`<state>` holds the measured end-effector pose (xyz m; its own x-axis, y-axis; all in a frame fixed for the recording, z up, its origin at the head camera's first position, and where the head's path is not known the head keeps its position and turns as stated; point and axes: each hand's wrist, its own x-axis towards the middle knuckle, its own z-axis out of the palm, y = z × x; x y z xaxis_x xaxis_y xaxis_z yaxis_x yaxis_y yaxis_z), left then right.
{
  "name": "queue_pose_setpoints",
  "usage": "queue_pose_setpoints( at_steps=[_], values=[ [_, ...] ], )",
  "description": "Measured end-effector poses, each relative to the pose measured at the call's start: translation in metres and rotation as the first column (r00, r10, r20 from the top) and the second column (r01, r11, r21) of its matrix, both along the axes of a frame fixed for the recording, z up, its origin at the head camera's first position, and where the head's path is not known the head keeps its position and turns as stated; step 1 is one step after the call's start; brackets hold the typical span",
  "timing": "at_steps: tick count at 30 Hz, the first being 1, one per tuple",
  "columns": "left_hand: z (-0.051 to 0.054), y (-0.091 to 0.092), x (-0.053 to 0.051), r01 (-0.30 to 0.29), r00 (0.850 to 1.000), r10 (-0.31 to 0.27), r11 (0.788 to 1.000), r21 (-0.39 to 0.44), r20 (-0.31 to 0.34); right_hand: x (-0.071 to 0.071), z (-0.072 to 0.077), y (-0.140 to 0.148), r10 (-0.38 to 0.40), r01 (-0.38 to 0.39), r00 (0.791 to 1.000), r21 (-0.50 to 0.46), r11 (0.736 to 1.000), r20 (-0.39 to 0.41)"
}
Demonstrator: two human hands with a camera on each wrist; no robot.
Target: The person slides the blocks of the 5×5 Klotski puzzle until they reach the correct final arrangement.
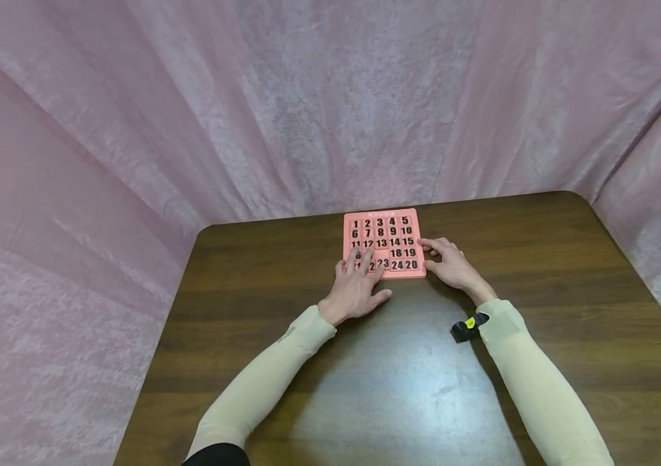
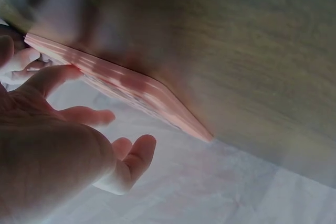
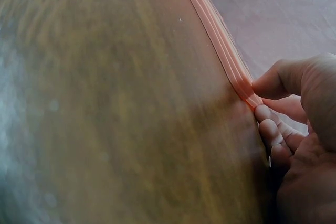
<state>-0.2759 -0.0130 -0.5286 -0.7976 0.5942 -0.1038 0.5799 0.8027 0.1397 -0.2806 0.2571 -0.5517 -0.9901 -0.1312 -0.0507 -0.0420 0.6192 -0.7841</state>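
Note:
A pink number board point(image 1: 381, 213) with black-numbered square tiles lies flat near the table's back edge. In its fourth row, left of the 18, one slot shows bare pink. Over the lower left tiles the left hand point(image 1: 355, 292) is spread, its fingers covering parts of the 16, 21 and 22. That hand's fingers reach the face of the board point(image 2: 157, 90) in the left wrist view. At the board's right edge the right hand point(image 1: 453, 266) rests with thumb and fingertips against the side; the right wrist view shows its thumb and fingers point(image 3: 281, 77) touching the corner.
The brown wooden table point(image 1: 260, 278) extends around the board and towards the front. Pink velvety curtains point(image 1: 330, 110) hang behind and at both sides. A black device with a yellow mark point(image 1: 469, 327) is at the right wrist.

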Motion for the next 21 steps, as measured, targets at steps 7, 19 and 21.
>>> queue_pose_setpoints(
  at_steps=[7,19,21],
  values=[
    [-0.004,0.002,-0.012,-0.018,1.000,0.018,1.000,0.007,0.007,-0.001,0.000,0.000,-0.008,0.008,1.000,0.003,1.000,0.003],
    [-0.004,0.008,-0.021,-0.070,0.997,0.071,0.997,-0.012,0.043,-0.001,0.000,-0.001,-0.009,0.008,1.000,0.007,1.000,0.019],
    [-0.004,0.007,-0.021,-0.069,0.996,0.069,0.998,-0.003,0.050,-0.002,0.000,0.000,-0.008,0.008,1.000,0.007,1.000,0.019]
  ],
)
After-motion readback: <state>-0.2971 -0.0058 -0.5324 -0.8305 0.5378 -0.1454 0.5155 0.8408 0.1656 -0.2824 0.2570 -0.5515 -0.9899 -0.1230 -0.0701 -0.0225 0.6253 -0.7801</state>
